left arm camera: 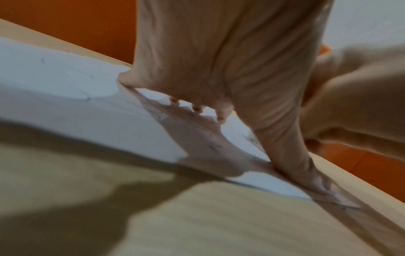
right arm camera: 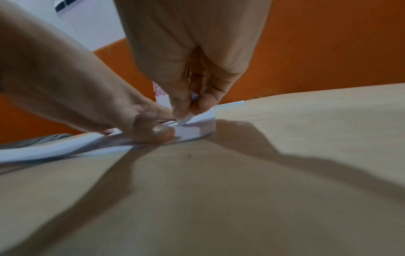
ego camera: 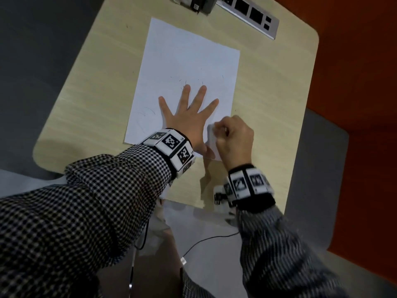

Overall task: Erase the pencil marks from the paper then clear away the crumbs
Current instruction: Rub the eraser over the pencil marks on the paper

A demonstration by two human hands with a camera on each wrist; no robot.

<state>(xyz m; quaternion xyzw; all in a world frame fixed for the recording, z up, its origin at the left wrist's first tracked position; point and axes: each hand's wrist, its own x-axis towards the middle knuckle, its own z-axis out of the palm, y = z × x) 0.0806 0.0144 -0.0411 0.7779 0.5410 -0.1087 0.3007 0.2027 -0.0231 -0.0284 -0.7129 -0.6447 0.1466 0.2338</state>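
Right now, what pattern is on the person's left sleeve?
Black-and-white small check on the left sleeve, clearest in the head view.

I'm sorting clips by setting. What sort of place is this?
Probably an office or study room: a light wood desk with a built-in socket strip, an orange partition beside it, and a sheet of paper being worked on.

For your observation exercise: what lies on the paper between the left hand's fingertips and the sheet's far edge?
In the head view, beyond the left hand only a few short pencil marks, then bare paper.
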